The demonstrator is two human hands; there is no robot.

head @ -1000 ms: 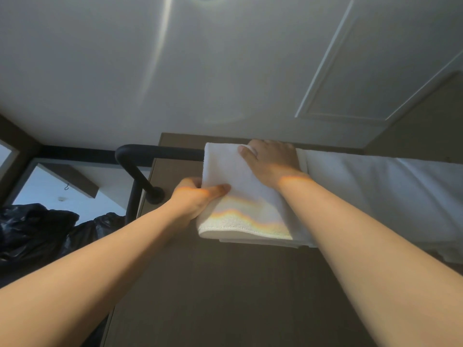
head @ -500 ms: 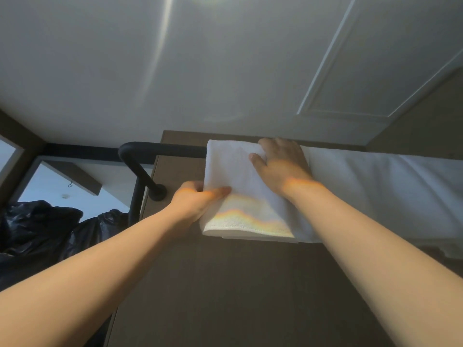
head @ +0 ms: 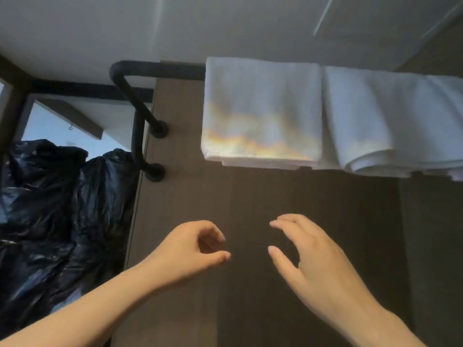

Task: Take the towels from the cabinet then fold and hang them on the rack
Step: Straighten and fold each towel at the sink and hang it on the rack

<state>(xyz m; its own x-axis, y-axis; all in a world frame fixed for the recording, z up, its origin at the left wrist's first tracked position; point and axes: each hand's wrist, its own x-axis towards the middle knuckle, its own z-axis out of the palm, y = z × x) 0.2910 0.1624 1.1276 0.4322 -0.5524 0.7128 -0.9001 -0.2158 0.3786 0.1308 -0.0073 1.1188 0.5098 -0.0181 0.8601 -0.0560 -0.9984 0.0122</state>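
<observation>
1. Black bags [head: 50,196]: heaped at far left, below the rack's bent end. They play no part in the job.
2. Rack [head: 155,70]: a black bar running left to right. Its left end bends down to two wall mounts.
3. Left grip [head: 190,249]: half a second ago it pinched the towel's left edge. It is now released, fingers loosely curled around nothing, well below the towel.
4. Folded towel [head: 260,108]: draped over the bar, with no hand on it. The fold lies along the bar, the long axis runs over it, and the hems point down, level.
5. Right grip [head: 308,259]: previously pressed on the towel's top. It is now lowered and released, fingers spread. With both grips off, this towel's hanging looks complete.
6. Second towel [head: 390,121]: on the same bar, touching the first towel's right edge, in looser folds.
</observation>
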